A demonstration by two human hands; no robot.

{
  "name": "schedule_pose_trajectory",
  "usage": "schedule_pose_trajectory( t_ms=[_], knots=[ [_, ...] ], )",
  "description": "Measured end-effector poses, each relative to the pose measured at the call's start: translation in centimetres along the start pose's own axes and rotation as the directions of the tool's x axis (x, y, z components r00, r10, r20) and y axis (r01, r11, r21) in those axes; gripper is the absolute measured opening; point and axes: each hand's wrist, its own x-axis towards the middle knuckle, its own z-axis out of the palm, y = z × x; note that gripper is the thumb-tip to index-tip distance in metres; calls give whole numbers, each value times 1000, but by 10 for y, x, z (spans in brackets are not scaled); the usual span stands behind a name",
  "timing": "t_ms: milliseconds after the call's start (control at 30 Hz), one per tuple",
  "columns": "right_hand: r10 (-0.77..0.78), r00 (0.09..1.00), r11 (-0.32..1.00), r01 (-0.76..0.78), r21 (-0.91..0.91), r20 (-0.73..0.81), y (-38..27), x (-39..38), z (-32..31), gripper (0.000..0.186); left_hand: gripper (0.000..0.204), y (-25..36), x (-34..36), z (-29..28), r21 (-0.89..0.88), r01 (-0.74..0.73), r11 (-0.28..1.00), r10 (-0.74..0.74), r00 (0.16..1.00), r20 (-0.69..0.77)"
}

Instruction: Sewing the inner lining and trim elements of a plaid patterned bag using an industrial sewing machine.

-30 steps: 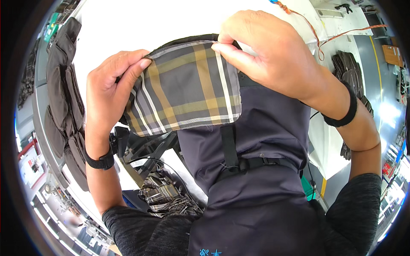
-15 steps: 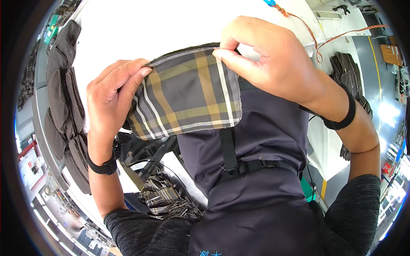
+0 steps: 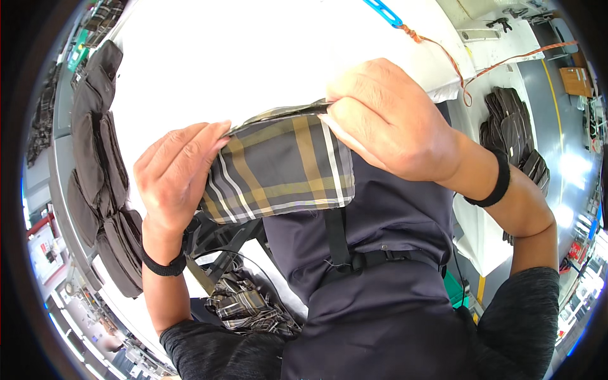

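A piece of plaid fabric [image 3: 282,161], dark grey with olive and white stripes, hangs between my hands over my apron. It is folded or layered, with a dark edge showing along the top. My left hand [image 3: 180,168] pinches its upper left corner between thumb and fingers. At the upper right corner my right hand [image 3: 392,123] grips the same top edge, its fingers curled over. The fabric's lower edge dangles free above my lap. What lies between the layers is hidden.
Dark brown padded pieces [image 3: 104,164] line the left side of the white table [image 3: 253,44]. A blue tool [image 3: 384,11] on an orange cord [image 3: 443,54] lies at the far right. Crumpled plaid cloth [image 3: 244,301] sits lower left; stacked dark pieces [image 3: 506,123] stand right.
Both hands have come down and nearer to me with the fabric. Its top edge has tipped, so a dark layer behind shows more. My right hand's fingers have closed further over the corner.
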Motion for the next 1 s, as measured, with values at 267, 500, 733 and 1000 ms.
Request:
schedule_pose_trajectory(
  t_ms=[267, 500, 733, 1000],
  knots=[
    [-12, 999, 1000, 11, -16, -33, -1, -3, 1, 26, 32, 1, -3, 0, 30, -45, 999, 46, 998, -31],
    [104, 992, 992, -109, 63, 74, -2, -1, -6, 26, 27, 2, 0, -1, -22, 60, 998, -59, 998, 37],
    [146, 988, 982, -150, 111, 46, -7, 4, -8, 25, 27, 2, -1, 0, -40, 71, 997, -70, 997, 30],
    [82, 996, 992, -86, 94, 48, -5, 0, -8, 25, 26, 3, -2, -1, -3, 41, 999, -41, 999, 29]
  ],
)
